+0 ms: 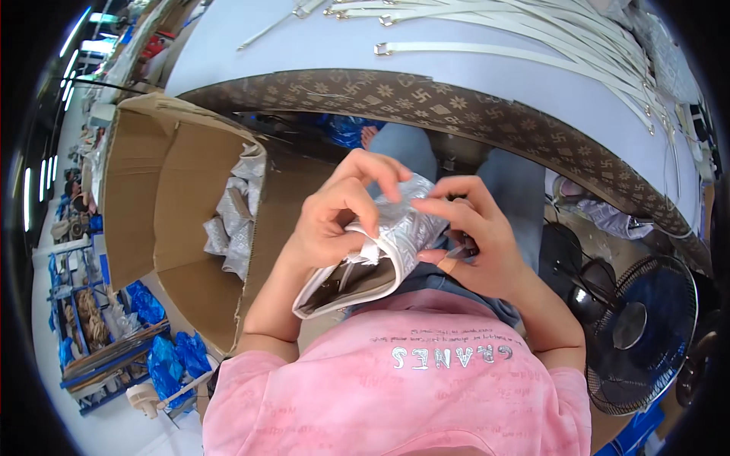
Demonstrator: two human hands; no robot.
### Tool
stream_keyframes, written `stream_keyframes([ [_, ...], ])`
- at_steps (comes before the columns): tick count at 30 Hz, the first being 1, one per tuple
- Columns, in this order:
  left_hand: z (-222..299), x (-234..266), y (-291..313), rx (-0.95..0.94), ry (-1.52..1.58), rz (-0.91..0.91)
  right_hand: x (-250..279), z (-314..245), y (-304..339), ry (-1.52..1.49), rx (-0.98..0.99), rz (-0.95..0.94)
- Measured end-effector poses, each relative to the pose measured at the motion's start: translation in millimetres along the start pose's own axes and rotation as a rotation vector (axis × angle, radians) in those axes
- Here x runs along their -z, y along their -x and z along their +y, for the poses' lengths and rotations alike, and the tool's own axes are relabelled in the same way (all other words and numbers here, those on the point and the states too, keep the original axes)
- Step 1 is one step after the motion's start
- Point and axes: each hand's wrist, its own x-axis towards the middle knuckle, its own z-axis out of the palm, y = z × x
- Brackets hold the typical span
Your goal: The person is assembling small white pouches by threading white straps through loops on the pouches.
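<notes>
A silver quilted bag [407,228] with white edging and a dark lining is held above my lap, its zipped mouth gaping toward me. My left hand [342,213] pinches the white rim between thumb and fingers, with a bit of white material by the thumb. On the other side, my right hand [483,243] has bent fingers close against the silver outside. A small dark, metallic thing [460,249] shows between its thumb and fingers; its kind is unclear. Fingertips of both hands are slightly blurred.
A white-topped table [304,57] with a patterned brown edge carries many white buckled straps [487,49]. An open cardboard box [201,175] on the left contains silver pieces [236,213]. At right stands a black fan [639,327]. Blue plastic bags [171,361] lie at lower left.
</notes>
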Motion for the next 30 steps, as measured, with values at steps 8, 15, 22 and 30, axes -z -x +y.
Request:
stream_keyframes([
  [8, 7, -4, 9, -0.010, -0.176, 0.122, 1, -12, -21, -0.055, 0.113, -0.057],
  [15, 23, -5, 9, 0.094, -0.262, 0.169, -3, -17, -27, -0.111, 0.192, -0.002],
  [22, 25, -12, -4, -0.503, -0.954, 0.274, 7, -25, -7, -0.294, 0.013, 0.051],
  [30, -9, -34, 11, -0.470, -0.980, 0.319, 13, -32, 9, 0.158, -0.105, -0.104],
])
